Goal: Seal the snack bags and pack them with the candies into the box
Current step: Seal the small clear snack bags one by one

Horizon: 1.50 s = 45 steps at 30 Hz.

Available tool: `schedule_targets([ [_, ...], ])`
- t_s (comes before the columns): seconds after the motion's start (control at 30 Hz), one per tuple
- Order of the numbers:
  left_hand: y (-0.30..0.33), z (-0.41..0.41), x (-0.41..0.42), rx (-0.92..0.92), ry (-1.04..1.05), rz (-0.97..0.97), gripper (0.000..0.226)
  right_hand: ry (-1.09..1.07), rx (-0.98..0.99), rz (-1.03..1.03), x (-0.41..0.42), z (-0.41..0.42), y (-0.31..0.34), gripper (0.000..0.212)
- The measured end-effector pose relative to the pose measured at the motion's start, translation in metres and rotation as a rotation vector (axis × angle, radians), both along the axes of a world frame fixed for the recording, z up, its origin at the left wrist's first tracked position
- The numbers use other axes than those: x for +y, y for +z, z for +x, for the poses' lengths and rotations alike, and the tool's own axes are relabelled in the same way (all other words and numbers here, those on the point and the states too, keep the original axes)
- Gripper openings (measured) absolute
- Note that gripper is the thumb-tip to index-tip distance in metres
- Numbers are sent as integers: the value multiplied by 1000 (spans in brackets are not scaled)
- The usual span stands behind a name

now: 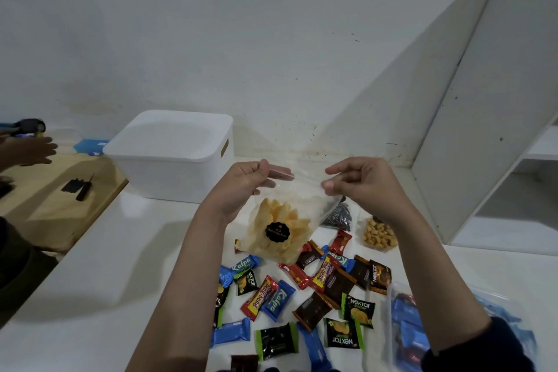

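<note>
A clear snack bag (280, 229) of pale yellow sticks with a black round label hangs above the table. My left hand (244, 184) pinches its top edge at the left end and my right hand (359, 181) pinches it at the right end. Behind the bag lie a bag of dark seeds (338, 216) and a bag of peanuts (379, 234). Several wrapped candies (302, 296) in blue, red, green and brown are scattered on the white table in front. The white box (172, 157) stands at the back left with its lid on.
A clear plastic tub (404, 323) with blue wrapped candies sits at the front right. A white slanted panel and shelf (483, 160) rise on the right. Another person's hand (30, 149) reaches over a wooden table (57, 208) on the left, where dark tools lie.
</note>
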<state>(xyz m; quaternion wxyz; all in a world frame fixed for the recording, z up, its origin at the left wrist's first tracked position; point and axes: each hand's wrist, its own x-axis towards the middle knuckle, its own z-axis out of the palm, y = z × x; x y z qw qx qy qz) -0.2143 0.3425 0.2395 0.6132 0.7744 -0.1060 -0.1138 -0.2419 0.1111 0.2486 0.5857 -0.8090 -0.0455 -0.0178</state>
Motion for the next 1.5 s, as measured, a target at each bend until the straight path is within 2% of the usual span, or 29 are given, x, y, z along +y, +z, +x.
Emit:
schedule_targets([
  [0.1, 0, 0, -4, -4, -31, 84, 37, 106, -4, -223, 7, 4, 3, 15],
  [0.2, -2, -2, -8, -18, 2, 24, 30, 154, -13, -239, 19, 3, 0, 5],
  [0.23, -5, -2, -13, -22, 71, -4, 29, 134, -16, -202, 22, 2, -3, 4],
  [0.33, -23, -6, -28, -35, 483, -1, 35, 41, 22, -71, 30, 3, -18, 7],
  [0.4, -32, -12, -37, 30, 564, -90, 36, 3, 63, -4, 33, 2, -26, 9],
  [0.47, -34, -19, -45, 116, 468, -158, 32, -8, 94, 40, 34, 2, -31, 10],
  [0.53, -36, -23, -51, 127, 389, -174, 22, -18, 115, 80, 34, 2, -34, 8],
  [0.67, -40, -19, -51, 123, 358, -244, 4, -33, 206, 179, 33, 1, -36, 7],
  [0.9, -37, -19, -49, 174, 328, -345, 12, -67, 332, 264, 30, 2, -36, 7],
  [1.07, -37, -16, -47, 155, 327, -300, 22, -57, 343, 270, 31, 3, -35, 8],
  [1.3, -37, -14, -48, 124, 342, -237, 19, -67, 269, 176, 30, 4, -36, 5],
  [1.5, -37, -13, -49, 142, 354, -267, 19, -83, 198, 118, 30, 7, -38, 7],
])
